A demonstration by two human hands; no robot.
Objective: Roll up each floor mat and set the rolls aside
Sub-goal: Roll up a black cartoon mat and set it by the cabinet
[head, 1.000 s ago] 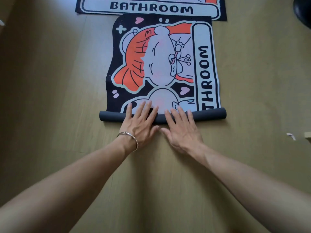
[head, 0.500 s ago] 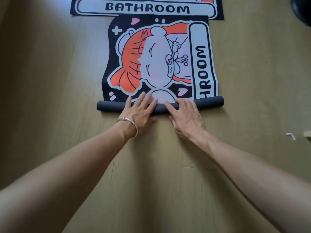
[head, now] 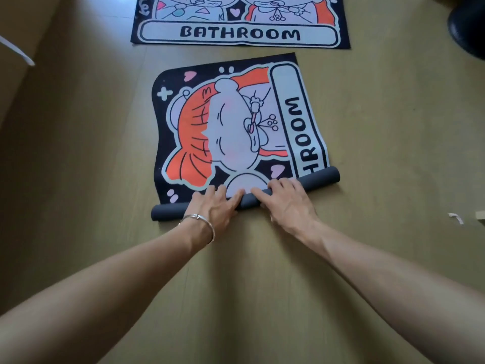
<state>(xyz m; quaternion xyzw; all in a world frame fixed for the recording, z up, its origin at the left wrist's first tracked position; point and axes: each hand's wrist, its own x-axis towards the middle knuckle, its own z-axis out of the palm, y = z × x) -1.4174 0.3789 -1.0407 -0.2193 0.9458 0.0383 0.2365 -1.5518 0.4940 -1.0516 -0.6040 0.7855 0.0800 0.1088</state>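
- The near mat (head: 236, 127) lies on the wooden floor (head: 78, 153), its near end wound into a dark roll (head: 319, 178); the rest stretches flat beyond the roll.
- Our left hand (head: 212, 206) and right hand (head: 286, 203) press side by side on the roll's middle, fingers (head: 282, 183) spread and nearly flat, laid over the roll rather than closed around it.
- The roll sits slanted, its right end farther ahead than its left. We judge it could wind into a cone, one edge spiralling out, if we push on without squaring it.
- Both hands sit near the roll's centre, so its two ends are unheld; we think they could loosen or lag.
- The flat part looks wavy along its left edge beyond the roll; a crease could get rolled in there.
- A second mat (head: 240, 32) lies flat just beyond the near mat's far end, apart from it; rolling onward may bring the roll against it.
- The second mat's far side is cut off by the frame, as is a dark round object (head: 467, 27) far right of the roll.
- How tight the roll is, and the thumbs, we cannot tell.
- A small white scrap (head: 456, 218) right of the roll is too small to identify.
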